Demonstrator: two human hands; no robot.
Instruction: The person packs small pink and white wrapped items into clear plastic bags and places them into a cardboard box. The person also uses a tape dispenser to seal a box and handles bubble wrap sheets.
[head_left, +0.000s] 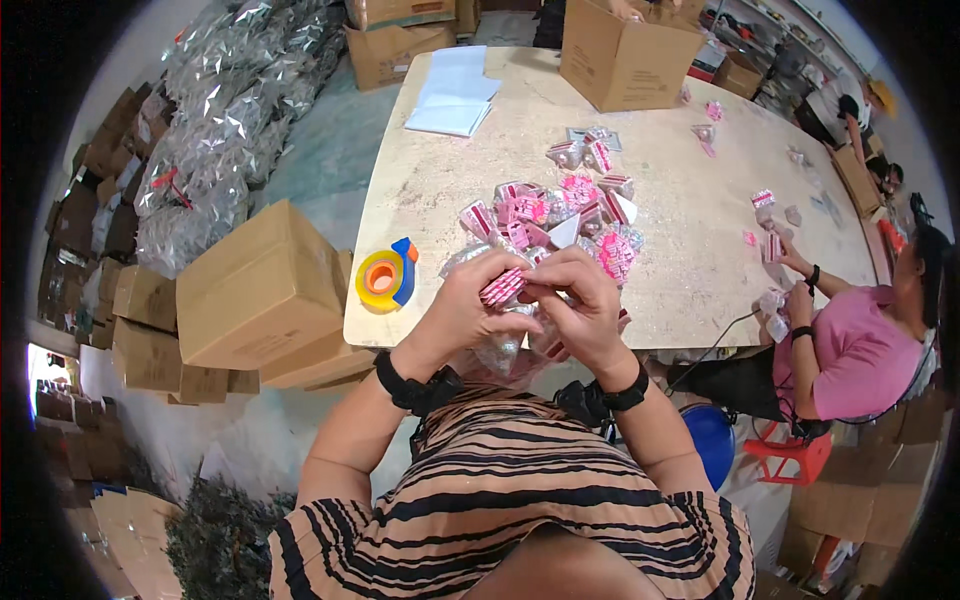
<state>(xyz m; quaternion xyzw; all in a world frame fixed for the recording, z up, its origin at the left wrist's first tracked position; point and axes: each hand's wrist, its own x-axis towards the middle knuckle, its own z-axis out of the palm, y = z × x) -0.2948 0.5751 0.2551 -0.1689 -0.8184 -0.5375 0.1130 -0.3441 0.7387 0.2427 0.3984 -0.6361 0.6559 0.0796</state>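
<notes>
My left hand (465, 305) is closed round a bunch of small clear packets with pink-and-white striped header cards (503, 287). Their clear bags (500, 352) hang below my fingers and hold something silvery. My right hand (585, 305) is closed too, its thumb and fingertips pinching at the right edge of the cards. Just beyond both hands lies a heap of similar packets (530, 210) with pink cards and pink tags (616, 256). Part of the heap is hidden behind my hands.
A yellow tape roll in a blue dispenser (405, 275) lies at the table's (440, 180) left edge. White sheets (455, 90) and an open cardboard box (630, 60) are at the far side. A co-worker in pink (865, 340) handles packets at the right. Cartons (265, 290) stand left.
</notes>
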